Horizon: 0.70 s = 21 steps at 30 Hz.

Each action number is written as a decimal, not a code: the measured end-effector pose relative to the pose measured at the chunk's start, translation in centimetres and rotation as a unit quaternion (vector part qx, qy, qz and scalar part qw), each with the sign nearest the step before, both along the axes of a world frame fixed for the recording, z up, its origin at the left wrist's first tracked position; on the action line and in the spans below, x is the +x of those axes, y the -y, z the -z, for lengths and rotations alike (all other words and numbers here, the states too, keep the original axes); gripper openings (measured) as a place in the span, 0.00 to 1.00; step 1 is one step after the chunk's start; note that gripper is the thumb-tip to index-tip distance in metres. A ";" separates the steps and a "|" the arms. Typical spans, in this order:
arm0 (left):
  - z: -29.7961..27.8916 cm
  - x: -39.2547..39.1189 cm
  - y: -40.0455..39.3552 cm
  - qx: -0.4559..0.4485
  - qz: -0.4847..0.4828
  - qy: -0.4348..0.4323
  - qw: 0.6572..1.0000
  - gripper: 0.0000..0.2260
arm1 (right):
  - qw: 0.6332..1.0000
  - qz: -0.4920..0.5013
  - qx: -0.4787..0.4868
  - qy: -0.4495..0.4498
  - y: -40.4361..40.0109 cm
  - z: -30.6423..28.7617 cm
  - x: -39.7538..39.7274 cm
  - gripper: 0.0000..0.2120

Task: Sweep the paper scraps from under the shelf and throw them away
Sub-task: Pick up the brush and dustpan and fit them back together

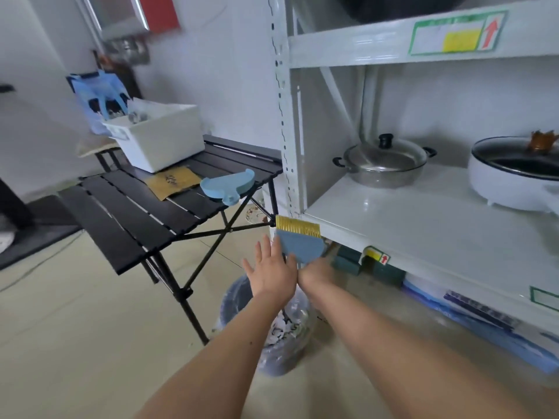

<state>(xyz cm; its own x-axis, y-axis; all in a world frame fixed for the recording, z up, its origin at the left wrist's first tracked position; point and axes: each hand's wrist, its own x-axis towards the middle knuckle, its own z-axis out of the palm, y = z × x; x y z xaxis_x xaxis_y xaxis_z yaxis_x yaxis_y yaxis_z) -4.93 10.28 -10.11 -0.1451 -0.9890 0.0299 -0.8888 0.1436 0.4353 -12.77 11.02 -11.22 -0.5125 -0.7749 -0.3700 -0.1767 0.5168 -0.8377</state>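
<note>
My right hand [316, 272] grips the handle of a small blue brush [299, 243] with yellow bristles pointing up, held beside the front corner of the white metal shelf [423, 234]. My left hand [272, 267] is spread flat with straight fingers, its edge against the brush's blue back. Below both hands stands a bin with a clear liner [272, 337], holding white paper scraps [287, 325]. A blue dustpan [228, 186] lies on the black folding table [127, 207], at its near right edge.
A white crate [163, 140] and a brown paper bag [174, 181] sit on the table. A steel pot [384, 161] and a white electric pan [514, 173] stand on the shelf. Boxes and a blue package [484, 325] lie under the bottom shelf.
</note>
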 end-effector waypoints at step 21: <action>-9.7 7.1 9.7 -0.082 -0.067 -0.227 0.968 0.18 | 0.983 -0.097 -0.146 0.053 9.1 -11.9 7.1 0.13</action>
